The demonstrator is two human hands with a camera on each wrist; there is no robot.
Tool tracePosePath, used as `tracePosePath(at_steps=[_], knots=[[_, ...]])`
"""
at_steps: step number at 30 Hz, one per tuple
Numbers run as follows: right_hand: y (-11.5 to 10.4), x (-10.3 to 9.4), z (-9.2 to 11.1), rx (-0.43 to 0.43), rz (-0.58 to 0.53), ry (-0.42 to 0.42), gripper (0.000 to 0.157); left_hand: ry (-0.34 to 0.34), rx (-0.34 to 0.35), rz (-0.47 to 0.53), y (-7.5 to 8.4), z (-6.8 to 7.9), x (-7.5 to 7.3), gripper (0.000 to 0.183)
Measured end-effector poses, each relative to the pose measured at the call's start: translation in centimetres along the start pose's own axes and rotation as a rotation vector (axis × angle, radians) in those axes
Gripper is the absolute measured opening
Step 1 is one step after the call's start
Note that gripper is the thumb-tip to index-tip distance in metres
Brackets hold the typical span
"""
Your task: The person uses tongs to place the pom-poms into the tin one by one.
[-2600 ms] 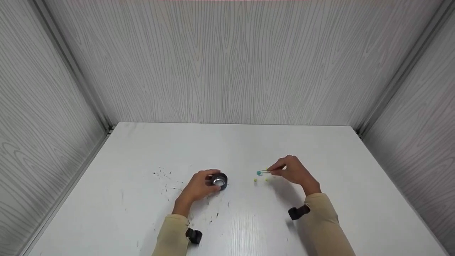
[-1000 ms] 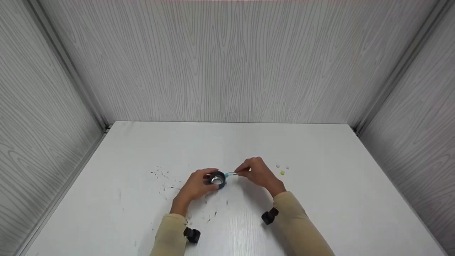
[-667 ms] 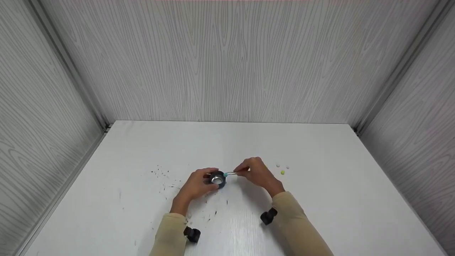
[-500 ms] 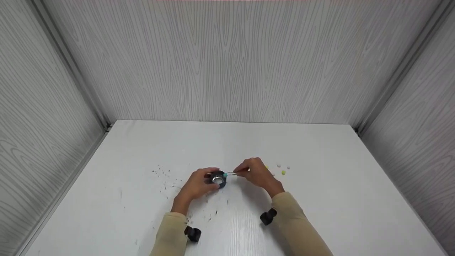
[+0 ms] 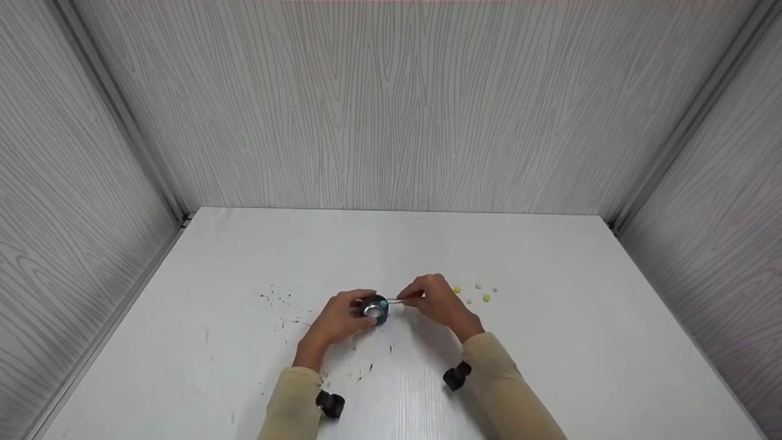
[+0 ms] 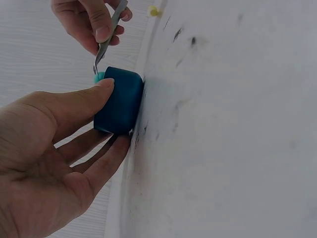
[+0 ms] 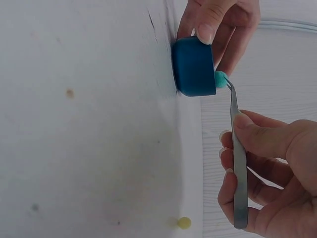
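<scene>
My left hand (image 5: 338, 316) grips a small dark blue cup (image 6: 120, 101) with a silvery inside (image 5: 373, 310), which stands on the table. In the left wrist view the thumb lies at its rim and the fingers are on the opposite side. A pair of bent-tip metal tweezers (image 7: 239, 168) is pinched between the thumb and fingers of my right hand (image 5: 435, 299). At the tweezer tips sits a small teal fuzzy ball (image 7: 221, 79), right at the mouth of the cup. Whether it touches the rim I cannot tell.
Several small yellow and pale balls lie right of my right hand, among them a yellow ball (image 5: 486, 298) and a pale ball (image 5: 478, 286). Dark marks (image 5: 275, 296) speckle the white table (image 5: 391, 244) at left. Grained panels (image 5: 391, 104) enclose the back and sides.
My right hand has moved left with the tweezers and teal ball, from beside the small balls to the cup. Lately the ball has shifted slightly further over the rim. My left hand stays put.
</scene>
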State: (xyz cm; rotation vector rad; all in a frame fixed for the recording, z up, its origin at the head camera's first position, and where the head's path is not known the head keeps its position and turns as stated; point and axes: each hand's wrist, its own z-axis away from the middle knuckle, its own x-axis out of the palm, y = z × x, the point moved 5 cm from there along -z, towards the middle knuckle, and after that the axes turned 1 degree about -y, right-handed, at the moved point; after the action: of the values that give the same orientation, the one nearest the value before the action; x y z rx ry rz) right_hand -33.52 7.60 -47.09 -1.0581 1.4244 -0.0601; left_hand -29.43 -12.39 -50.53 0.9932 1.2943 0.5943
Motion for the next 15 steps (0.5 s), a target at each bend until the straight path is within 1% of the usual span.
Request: tracePosePath(at_steps=[3,7,10,15], knots=[[-0.04,0.31,-0.04,-0.011,0.002,-0.006,0.015,0.007,-0.004,-0.010,-0.08,0.22,-0.01,0.055],[-0.04,0.47,-0.07,0.000,-0.002,-0.009,0.015,0.008,-0.015,-0.007,-0.02,0.35,0.00,0.056],[0.00,0.49,-0.06,0.012,-0.005,-0.010,0.016,0.004,-0.013,0.001,0.08,0.29,0.01,0.056],[-0.04,0.44,-0.02,0.008,-0.007,-0.012,0.016,0.000,-0.003,0.000,0.17,0.13,-0.01,0.056]])
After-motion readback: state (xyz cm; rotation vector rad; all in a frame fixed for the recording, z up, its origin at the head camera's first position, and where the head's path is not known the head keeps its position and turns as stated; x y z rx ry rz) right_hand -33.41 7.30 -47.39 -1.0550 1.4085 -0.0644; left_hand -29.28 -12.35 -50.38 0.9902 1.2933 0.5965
